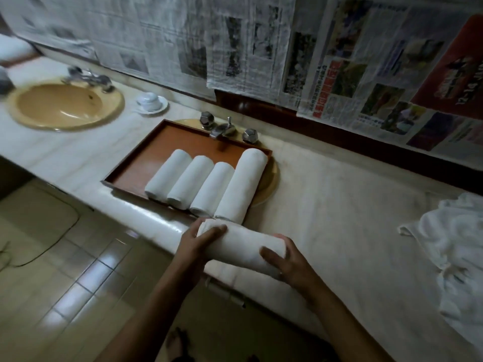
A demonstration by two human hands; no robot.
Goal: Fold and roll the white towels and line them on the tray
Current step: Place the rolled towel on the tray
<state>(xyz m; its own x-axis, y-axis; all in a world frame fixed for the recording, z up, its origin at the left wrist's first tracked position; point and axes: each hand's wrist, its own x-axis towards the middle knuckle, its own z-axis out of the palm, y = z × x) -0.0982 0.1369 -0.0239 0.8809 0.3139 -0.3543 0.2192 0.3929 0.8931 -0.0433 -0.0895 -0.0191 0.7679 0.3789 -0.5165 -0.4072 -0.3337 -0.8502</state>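
A brown tray [141,158] lies over a sink on the marble counter, with several rolled white towels [206,184] lined up side by side on it. Just in front of the tray, above the counter's front edge, I hold another rolled white towel [240,246] crosswise. My left hand [198,244] grips its left end, thumb on top. My right hand [285,259] grips its right end, fingers curled around the roll. A pile of loose white towels [454,246] lies on the counter at the far right.
A tap with two metal knobs [224,128] stands behind the tray. A yellow sink [65,105] and a white cup on a saucer [151,101] are to the left. Newspapers [339,61] cover the wall. Tiled floor [78,270] lies below the counter edge.
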